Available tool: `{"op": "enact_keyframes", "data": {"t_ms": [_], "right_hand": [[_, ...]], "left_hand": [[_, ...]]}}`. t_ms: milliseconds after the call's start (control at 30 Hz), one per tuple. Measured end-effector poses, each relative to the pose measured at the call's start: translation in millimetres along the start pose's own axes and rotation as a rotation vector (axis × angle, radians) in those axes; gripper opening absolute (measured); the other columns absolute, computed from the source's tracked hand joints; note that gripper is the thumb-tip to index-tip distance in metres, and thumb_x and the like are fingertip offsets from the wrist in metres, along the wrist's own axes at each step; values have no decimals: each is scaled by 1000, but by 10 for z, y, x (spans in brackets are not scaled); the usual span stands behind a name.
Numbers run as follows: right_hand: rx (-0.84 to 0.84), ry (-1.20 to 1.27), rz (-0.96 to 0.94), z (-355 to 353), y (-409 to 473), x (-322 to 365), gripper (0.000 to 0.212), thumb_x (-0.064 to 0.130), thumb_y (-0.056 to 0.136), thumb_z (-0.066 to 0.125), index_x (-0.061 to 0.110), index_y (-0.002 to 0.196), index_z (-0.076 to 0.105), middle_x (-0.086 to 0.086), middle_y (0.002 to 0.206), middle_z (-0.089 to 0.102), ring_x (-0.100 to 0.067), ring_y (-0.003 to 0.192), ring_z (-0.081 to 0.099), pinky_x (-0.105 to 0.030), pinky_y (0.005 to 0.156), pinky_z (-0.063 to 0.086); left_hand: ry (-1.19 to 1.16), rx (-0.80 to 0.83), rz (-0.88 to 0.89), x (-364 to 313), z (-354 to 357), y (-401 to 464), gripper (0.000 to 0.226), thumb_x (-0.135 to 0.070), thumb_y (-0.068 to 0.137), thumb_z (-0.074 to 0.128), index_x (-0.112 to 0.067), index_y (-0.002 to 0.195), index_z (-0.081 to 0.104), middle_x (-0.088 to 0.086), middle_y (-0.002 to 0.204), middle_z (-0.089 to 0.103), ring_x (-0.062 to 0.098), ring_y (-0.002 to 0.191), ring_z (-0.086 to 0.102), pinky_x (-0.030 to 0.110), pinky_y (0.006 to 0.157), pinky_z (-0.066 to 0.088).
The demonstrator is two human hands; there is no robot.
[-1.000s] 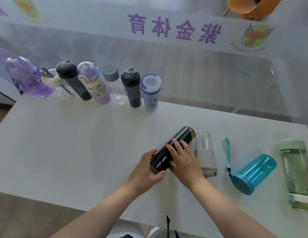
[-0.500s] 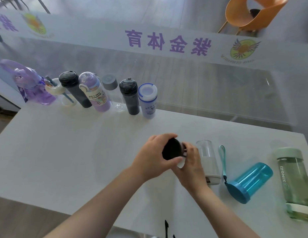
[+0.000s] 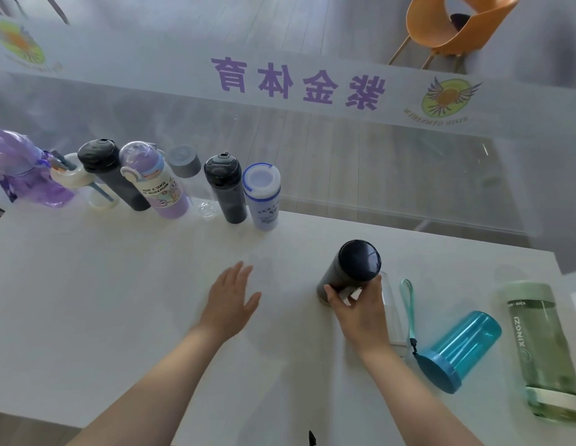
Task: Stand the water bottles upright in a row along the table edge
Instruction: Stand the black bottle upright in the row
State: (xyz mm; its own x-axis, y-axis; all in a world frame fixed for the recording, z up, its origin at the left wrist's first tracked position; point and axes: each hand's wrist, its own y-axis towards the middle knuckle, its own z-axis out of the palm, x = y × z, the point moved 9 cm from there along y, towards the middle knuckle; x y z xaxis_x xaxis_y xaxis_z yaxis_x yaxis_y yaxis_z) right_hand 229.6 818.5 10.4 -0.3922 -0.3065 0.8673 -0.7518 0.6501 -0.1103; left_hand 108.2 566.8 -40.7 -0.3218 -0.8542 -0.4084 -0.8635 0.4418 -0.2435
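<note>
Standing nearly upright on the white worktop (image 3: 87,317), long axis vertical, the dark matte flask (image 3: 351,272) is gripped low on its smooth cylindrical body by the right hand (image 3: 360,313). The left hand (image 3: 230,304) is held open, flat and empty, well apart. The row's end, a blue-rimmed white bottle (image 3: 262,194), is found far-left of the flask.

white table (image 3: 125,304), upright bottles (image 3: 228,188) along far edge, teal bottle (image 3: 457,349) lying
</note>
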Motion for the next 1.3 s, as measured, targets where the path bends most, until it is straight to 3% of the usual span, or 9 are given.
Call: {"op": "enact_keyframes", "data": {"t_ms": [133, 233, 400, 567, 667, 867, 1000, 1100, 1300], "right_hand": [[-4, -6, -1, 110, 136, 98, 55, 32, 70, 82, 21, 94, 34, -7, 94, 51, -23, 86, 56, -39, 75, 51], [-5, 4, -9, 206, 279, 230, 56, 26, 71, 83, 16, 97, 34, -6, 98, 51, -21, 88, 54, -32, 75, 47], [-11, -13, -32, 410, 552, 405, 58, 25, 72, 83, 15, 98, 32, -4, 101, 48, -16, 86, 48, -19, 69, 35], [-2, 8, -62, 638, 836, 578, 56, 23, 73, 82, 15, 100, 34, -3, 102, 48, -6, 83, 46, -3, 65, 36], [-2, 32, -56, 752, 1000, 664, 55, 24, 73, 82, 18, 100, 35, -2, 104, 50, -6, 84, 49, -1, 64, 37], [-43, 56, -29, 893, 1222, 776, 57, 29, 72, 82, 20, 100, 33, 9, 97, 50, 7, 79, 54, -7, 61, 38], [-92, 54, -19, 922, 1248, 774, 59, 36, 71, 81, 23, 102, 33, 5, 104, 54, -14, 89, 58, -31, 74, 47], [-109, 49, -26, 933, 1233, 774, 59, 39, 71, 80, 24, 102, 32, 5, 107, 54, -18, 93, 58, -41, 79, 51], [-18, -66, -17, 890, 1206, 687, 82, 54, 67, 76, 30, 131, 30, 8, 125, 49, -12, 114, 48, -34, 86, 44]], "left_hand": [[111, -21, -115, 482, 246, -83, 70, -53, 86, 25, -17, 146, 34, 9, 154, 31, 32, 140, 29, 45, 112, 19], [146, -37, -102, 567, 306, -123, 64, -49, 90, 30, -21, 147, 30, 5, 155, 31, 25, 141, 25, 39, 112, 10], [162, -45, -89, 580, 332, -102, 64, -47, 89, 32, -22, 147, 31, 2, 155, 29, 21, 143, 23, 40, 114, 14], [144, -68, -69, 605, 312, -83, 61, -45, 88, 34, -22, 145, 38, 1, 154, 33, 20, 142, 27, 38, 114, 14], [138, -84, -62, 602, 299, -80, 61, -43, 87, 35, -23, 144, 38, 1, 154, 33, 19, 142, 27, 38, 114, 14], [131, -106, -61, 603, 290, -71, 61, -39, 85, 37, -22, 143, 40, 1, 153, 35, 19, 141, 29, 41, 113, 20], [139, -110, -63, 615, 286, -66, 62, -40, 85, 37, -22, 144, 39, 1, 154, 34, 19, 141, 28, 42, 114, 21], [139, -115, -62, 607, 283, -70, 62, -40, 84, 37, -22, 143, 40, 1, 153, 34, 19, 141, 28, 42, 113, 21], [154, -115, -58, 619, 298, -57, 62, -40, 85, 36, -22, 144, 38, 1, 154, 33, 20, 142, 28, 42, 113, 21]]}}
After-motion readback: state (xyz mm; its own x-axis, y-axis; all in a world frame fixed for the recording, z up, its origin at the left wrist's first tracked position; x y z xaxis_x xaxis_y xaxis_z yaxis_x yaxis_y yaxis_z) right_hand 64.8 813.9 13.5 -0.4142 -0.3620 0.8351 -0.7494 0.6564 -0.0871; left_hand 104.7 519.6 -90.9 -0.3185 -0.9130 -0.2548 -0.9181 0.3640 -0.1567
